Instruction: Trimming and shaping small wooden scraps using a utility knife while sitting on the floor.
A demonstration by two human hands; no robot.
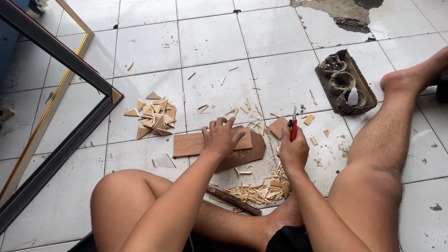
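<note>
Wood shavings [254,191] lay on the tiled floor [210,42] between the legs. Left hand [221,137] pressed spread fingers flat on a thin wooden board [191,143]; right hand [293,151] gripped a red-handled knife [293,127], fingers closed around it, blade up, just right of the board.

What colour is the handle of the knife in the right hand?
Red. The knife handle shows best in the head view, gripped upright in the right hand.

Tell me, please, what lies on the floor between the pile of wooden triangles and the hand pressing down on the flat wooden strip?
In the head view, only the strip's free left end and bare white tile lie between the triangle pile and the left hand.
</note>
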